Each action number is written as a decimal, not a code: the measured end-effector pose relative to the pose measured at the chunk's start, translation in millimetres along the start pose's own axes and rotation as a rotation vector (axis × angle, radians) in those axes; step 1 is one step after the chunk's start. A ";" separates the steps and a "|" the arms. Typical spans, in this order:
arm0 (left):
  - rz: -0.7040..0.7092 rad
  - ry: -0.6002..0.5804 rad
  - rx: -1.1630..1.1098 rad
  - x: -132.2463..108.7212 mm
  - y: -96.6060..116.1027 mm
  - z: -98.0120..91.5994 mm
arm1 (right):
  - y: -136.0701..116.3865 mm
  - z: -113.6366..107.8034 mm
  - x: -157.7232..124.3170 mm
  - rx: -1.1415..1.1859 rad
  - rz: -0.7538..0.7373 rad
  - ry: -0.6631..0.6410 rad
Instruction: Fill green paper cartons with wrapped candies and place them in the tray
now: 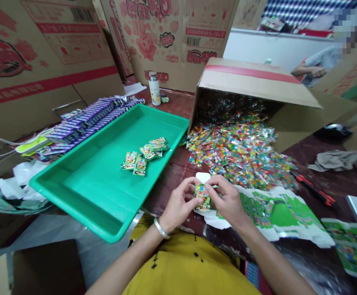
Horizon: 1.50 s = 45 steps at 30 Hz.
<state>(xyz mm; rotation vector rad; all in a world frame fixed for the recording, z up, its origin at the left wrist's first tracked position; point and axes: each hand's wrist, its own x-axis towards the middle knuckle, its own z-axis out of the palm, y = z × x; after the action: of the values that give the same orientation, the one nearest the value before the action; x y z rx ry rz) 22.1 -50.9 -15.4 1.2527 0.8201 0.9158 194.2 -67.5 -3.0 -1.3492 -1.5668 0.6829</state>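
Between my two hands is a small colourful candy box [202, 196] with its white top flap standing up. My left hand [183, 200] grips its left side, thumb across the front. On the other side, my right hand [224, 198] pinches the upper right edge near the flap. Flattened green and white boxes [276, 211] lie in an overlapping row beside and under my right forearm. Just beyond my hands spreads a heap of clear candy packets [236, 147], spilling from a tipped carton [258, 80]. Several filled boxes [140, 164] rest in the green tray [105, 229] to my left.
Purple boxes [86, 119] are stacked behind the tray, near a flask [154, 89]. A red and black cutter [315, 189] and a crumpled cloth [333, 160] lie at right. Large cartons [169, 41] wall the back. Another person's hands [315, 72] show at far right.
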 end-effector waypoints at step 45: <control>0.016 0.348 -0.603 42.2 40.0 -39.1 | 16.3 -59.7 37.9 -0.411 0.064 -0.107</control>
<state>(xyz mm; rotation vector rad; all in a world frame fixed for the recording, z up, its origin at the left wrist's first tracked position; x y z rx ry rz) -0.2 6.6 17.9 0.5827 0.7218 1.2980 256.1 -36.4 18.5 -1.6906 -1.8249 0.4922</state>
